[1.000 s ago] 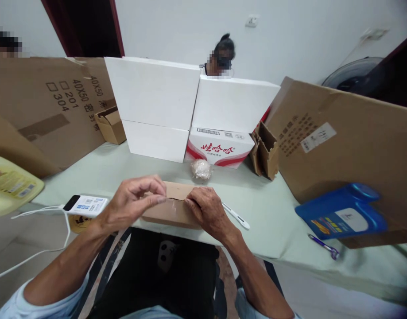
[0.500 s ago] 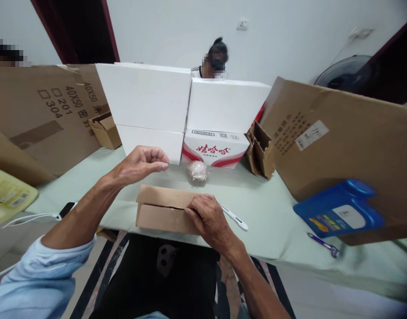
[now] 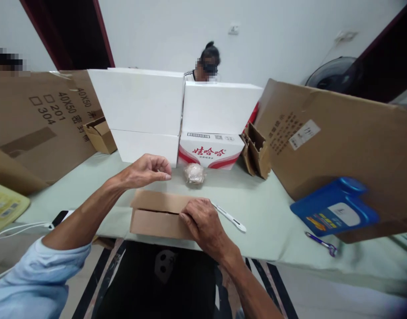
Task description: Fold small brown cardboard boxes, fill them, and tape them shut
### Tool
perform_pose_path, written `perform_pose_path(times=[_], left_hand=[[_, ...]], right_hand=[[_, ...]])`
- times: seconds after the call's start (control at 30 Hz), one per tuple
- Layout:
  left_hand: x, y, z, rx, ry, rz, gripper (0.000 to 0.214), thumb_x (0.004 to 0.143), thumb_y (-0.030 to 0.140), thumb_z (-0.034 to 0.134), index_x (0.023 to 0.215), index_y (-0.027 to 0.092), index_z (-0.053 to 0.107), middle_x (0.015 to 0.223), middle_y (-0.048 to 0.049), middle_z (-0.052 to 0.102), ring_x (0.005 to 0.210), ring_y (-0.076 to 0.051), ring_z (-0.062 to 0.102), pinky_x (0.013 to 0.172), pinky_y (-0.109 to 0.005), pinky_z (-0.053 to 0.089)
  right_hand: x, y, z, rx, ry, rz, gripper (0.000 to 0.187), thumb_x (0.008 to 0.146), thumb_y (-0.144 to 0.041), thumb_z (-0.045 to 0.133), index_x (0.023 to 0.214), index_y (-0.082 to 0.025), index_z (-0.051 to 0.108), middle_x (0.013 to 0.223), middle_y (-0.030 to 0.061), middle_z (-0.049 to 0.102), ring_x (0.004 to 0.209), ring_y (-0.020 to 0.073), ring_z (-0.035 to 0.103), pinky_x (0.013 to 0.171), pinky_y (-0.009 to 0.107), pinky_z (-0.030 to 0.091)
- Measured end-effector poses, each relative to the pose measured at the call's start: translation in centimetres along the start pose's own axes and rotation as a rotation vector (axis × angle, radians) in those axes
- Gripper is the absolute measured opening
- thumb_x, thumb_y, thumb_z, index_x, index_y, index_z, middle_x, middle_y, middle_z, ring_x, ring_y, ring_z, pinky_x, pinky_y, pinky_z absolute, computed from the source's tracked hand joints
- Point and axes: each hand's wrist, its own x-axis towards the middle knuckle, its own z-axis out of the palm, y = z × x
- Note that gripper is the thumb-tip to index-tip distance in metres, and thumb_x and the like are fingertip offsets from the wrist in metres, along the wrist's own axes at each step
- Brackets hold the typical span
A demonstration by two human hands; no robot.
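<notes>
In the head view, a small brown cardboard box [image 3: 156,223] lies lengthwise near the table's front edge, with a narrow gap along its top flaps. My right hand [image 3: 203,223] wraps over its right end and grips it. Above the box's far side hovers my left hand [image 3: 150,170], fingers curled and thumb drawn close to them; whatever may be between the fingertips is too small to see. Just right of these fingertips sits a round lump wrapped in clear crinkled plastic [image 3: 194,174]. A white slim cutter [image 3: 231,218] rests right of my right hand.
White boxes [image 3: 143,102] and a red-and-white carton [image 3: 210,150] form a wall behind. Large cardboard sheets [image 3: 336,146] stand at both sides. A blue bottle [image 3: 334,208], a purple-handled tool [image 3: 321,243], a yellow container [image 3: 7,206] and a phone [image 3: 60,218] lie around. A person [image 3: 208,62] sits beyond.
My left hand has drifted slightly right, closer to the plastic-wrapped lump. My right hand keeps its grip on the box. The whole view has shifted a little.
</notes>
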Motion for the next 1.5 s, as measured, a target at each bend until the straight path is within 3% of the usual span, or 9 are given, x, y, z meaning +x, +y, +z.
perform_pose_path(times=[0.2, 0.3, 0.47, 0.63, 0.8, 1.0, 1.2, 1.3, 1.5], left_hand=[[8.8, -5.4, 1.0, 0.012, -0.089, 0.107, 0.037, 0.075, 0.043, 0.093, 0.082, 0.015, 0.071, 0.072, 0.0002, 0.067, 0.065, -0.012, 0.056, 0.061, -0.025, 0.044], [12.8, -8.7, 2.2, 0.050, -0.134, 0.141, 0.037, 0.079, 0.043, 0.094, 0.084, 0.014, 0.071, 0.075, -0.0004, 0.068, 0.068, -0.013, 0.061, 0.063, -0.026, 0.049], [18.4, -14.0, 4.5, 0.170, -0.157, 0.167, 0.028, 0.105, 0.039, 0.075, 0.117, 0.015, 0.072, 0.112, -0.0063, 0.075, 0.093, -0.019, 0.074, 0.083, -0.037, 0.065], [22.0, -18.4, 7.2, 0.282, -0.124, 0.169, 0.038, 0.107, 0.039, 0.073, 0.137, 0.017, 0.068, 0.134, -0.0112, 0.071, 0.112, -0.026, 0.074, 0.095, -0.046, 0.066], [23.1, -20.5, 7.9, 0.399, -0.049, 0.211, 0.039, 0.106, 0.039, 0.073, 0.138, 0.017, 0.068, 0.136, -0.0116, 0.071, 0.116, -0.027, 0.073, 0.098, -0.048, 0.065], [22.1, -20.5, 7.9, 0.494, 0.009, 0.272, 0.045, 0.105, 0.039, 0.074, 0.144, 0.019, 0.064, 0.142, -0.0126, 0.067, 0.123, -0.030, 0.070, 0.105, -0.054, 0.061], [20.4, -19.9, 8.9, 0.499, 0.038, 0.279, 0.104, 0.079, 0.017, 0.092, 0.168, 0.030, 0.040, 0.147, -0.0118, 0.062, 0.131, -0.035, 0.064, 0.112, -0.052, 0.054], [20.0, -19.9, 9.3, 0.475, 0.067, 0.258, 0.104, 0.075, 0.017, 0.093, 0.165, 0.030, 0.044, 0.146, -0.0120, 0.061, 0.132, -0.037, 0.063, 0.111, -0.051, 0.054], [20.2, -19.9, 8.7, 0.341, 0.107, 0.232, 0.088, 0.074, 0.037, 0.098, 0.149, 0.020, 0.057, 0.134, -0.0123, 0.066, 0.122, -0.034, 0.065, 0.108, -0.053, 0.054]], right_hand=[[-1.8, -0.9, 0.0, -0.024, 0.063, -0.046, 0.025, 0.111, -0.016, 0.054, 0.086, -0.022, 0.057, 0.082, 0.0011, 0.064, 0.080, 0.0202, 0.056, 0.097, 0.037, 0.043], [-2.2, -0.8, 0.0, -0.012, 0.081, -0.053, 0.025, 0.111, -0.016, 0.052, 0.087, -0.022, 0.056, 0.082, 0.0005, 0.064, 0.079, 0.0196, 0.055, 0.100, 0.038, 0.044], [-2.6, -0.8, -0.2, 0.024, 0.071, -0.031, 0.024, 0.111, -0.015, 0.052, 0.088, -0.022, 0.055, 0.082, -0.0003, 0.061, 0.080, 0.0190, 0.055, 0.103, 0.039, 0.045], [-3.1, -0.5, 0.0, 0.035, 0.067, -0.031, 0.025, 0.112, -0.017, 0.048, 0.089, -0.022, 0.056, 0.080, -0.0002, 0.060, 0.081, 0.0189, 0.055, 0.103, 0.041, 0.045], [-3.2, 0.1, 0.2, 0.025, 0.083, -0.056, 0.023, 0.110, -0.018, 0.049, 0.088, -0.022, 0.056, 0.076, -0.0008, 0.058, 0.077, 0.0184, 0.054, 0.100, 0.041, 0.045], [-3.0, 0.2, 0.1, 0.036, 0.087, -0.054, 0.024, 0.111, -0.019, 0.048, 0.088, -0.021, 0.057, 0.076, -0.0013, 0.058, 0.077, 0.0175, 0.053, 0.101, 0.040, 0.044], [-3.3, -0.1, 0.2, 0.021, 0.077, -0.050, 0.022, 0.110, -0.021, 0.051, 0.089, -0.022, 0.058, 0.078, -0.0010, 0.059, 0.078, 0.0177, 0.054, 0.103, 0.040, 0.045], [-3.4, -0.2, 0.1, 0.025, 0.057, -0.041, 0.018, 0.109, -0.020, 0.054, 0.091, -0.022, 0.059, 0.079, -0.0008, 0.060, 0.080, 0.0180, 0.055, 0.104, 0.041, 0.046], [-3.4, 0.0, 0.3, 0.035, 0.055, -0.026, 0.019, 0.109, -0.020, 0.054, 0.090, -0.023, 0.058, 0.078, -0.0008, 0.060, 0.079, 0.0185, 0.055, 0.102, 0.041, 0.048]])
